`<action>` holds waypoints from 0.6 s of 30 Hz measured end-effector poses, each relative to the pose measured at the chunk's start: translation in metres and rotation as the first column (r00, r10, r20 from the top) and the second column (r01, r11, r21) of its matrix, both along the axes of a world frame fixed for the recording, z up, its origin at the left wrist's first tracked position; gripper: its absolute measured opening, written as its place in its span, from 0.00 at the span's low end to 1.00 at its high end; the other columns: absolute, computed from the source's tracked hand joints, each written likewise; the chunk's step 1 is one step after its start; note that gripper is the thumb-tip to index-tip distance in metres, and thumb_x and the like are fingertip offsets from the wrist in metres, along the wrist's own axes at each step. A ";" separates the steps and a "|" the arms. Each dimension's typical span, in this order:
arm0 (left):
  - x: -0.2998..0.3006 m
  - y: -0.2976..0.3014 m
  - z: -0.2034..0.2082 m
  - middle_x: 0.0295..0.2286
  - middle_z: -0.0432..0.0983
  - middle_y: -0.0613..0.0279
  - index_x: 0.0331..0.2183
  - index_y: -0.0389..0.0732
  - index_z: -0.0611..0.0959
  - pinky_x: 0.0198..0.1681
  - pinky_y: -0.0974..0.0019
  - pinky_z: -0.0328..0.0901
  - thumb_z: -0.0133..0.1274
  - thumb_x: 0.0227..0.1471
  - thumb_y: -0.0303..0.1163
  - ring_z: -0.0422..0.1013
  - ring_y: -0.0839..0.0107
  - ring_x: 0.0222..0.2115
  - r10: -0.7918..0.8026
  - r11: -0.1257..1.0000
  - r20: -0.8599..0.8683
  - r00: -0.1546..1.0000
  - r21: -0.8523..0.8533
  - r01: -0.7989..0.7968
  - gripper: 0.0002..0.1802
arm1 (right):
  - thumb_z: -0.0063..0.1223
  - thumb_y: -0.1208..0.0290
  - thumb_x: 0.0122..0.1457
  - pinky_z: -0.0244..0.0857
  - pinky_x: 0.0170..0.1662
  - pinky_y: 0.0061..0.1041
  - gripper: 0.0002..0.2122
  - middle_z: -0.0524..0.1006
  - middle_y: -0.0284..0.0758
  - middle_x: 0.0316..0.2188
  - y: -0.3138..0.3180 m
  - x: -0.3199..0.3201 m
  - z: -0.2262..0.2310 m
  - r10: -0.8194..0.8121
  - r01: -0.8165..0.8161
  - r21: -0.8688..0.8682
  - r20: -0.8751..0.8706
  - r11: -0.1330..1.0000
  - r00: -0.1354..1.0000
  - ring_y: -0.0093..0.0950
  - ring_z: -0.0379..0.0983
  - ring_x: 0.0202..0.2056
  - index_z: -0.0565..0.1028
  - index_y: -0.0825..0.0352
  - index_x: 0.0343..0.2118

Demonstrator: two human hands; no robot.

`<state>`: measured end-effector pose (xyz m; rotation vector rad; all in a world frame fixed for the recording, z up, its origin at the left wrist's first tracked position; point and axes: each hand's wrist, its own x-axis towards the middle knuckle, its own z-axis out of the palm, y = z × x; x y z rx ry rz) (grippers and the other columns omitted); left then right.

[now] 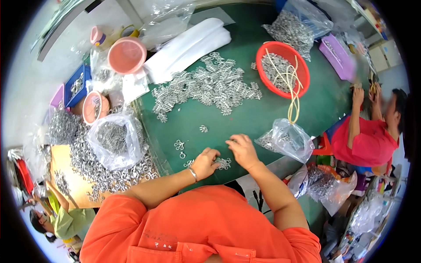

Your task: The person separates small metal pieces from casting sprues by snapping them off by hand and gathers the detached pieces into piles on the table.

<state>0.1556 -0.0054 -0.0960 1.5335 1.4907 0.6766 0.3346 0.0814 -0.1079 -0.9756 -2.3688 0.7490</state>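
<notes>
At the lower centre of the frame, in the head view, the left hand is lying curled low over the green table, its thumb sitting just beside a small cluster of metal pieces; its fingers are hiding their undersides, so I cannot tell whether it is gripping one. Just to its right, the right hand is holding its fingers loosely bent; whether they are pinching anything I cannot tell.

The cluster is sitting between the two hands, presumably so that both are reaching it easily. Across the upper centre, a broad pile of metal pieces is spreading out, probably keeping the stock visible and within reach. At the upper right, a red bowl is containing more, its walls likely stopping them scattering, while pale cords are draping over its edge.
</notes>
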 end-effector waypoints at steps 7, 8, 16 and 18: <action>-0.029 0.021 0.007 0.26 0.68 0.55 0.30 0.36 0.74 0.27 0.66 0.66 0.56 0.39 0.22 0.68 0.65 0.24 0.347 0.938 0.001 0.938 -0.025 -0.347 0.11 | 0.54 0.74 0.43 0.59 0.39 0.34 0.06 0.70 0.32 0.32 0.023 -0.039 0.019 0.020 -0.008 0.150 -0.075 0.989 0.997 0.34 0.66 0.37 0.74 0.63 0.27; -0.037 0.025 0.003 0.26 0.68 0.55 0.30 0.36 0.74 0.28 0.66 0.66 0.55 0.38 0.20 0.68 0.65 0.24 0.382 0.923 -0.040 0.923 0.069 -0.379 0.11 | 0.54 0.75 0.44 0.59 0.38 0.34 0.07 0.70 0.32 0.31 0.025 -0.056 0.013 0.059 -0.044 0.136 -0.115 0.990 0.992 0.33 0.66 0.36 0.74 0.63 0.29; -0.086 0.019 0.023 0.28 0.66 0.58 0.34 0.37 0.73 0.27 0.68 0.64 0.57 0.37 0.20 0.66 0.69 0.20 0.407 0.913 -0.221 0.886 0.083 -0.398 0.17 | 0.51 0.79 0.49 0.65 0.33 0.31 0.06 0.72 0.37 0.27 0.033 -0.086 -0.009 -0.086 0.062 -0.178 -0.134 0.982 0.987 0.36 0.71 0.30 0.70 0.68 0.31; -0.093 0.002 0.015 0.29 0.66 0.58 0.35 0.37 0.73 0.28 0.67 0.65 0.58 0.36 0.21 0.67 0.68 0.22 0.375 0.927 -0.286 0.882 0.106 -0.360 0.18 | 0.51 0.80 0.51 0.65 0.26 0.25 0.06 0.74 0.35 0.25 0.028 -0.072 0.002 -0.369 0.130 -0.800 -0.120 0.586 0.922 0.26 0.72 0.25 0.69 0.69 0.32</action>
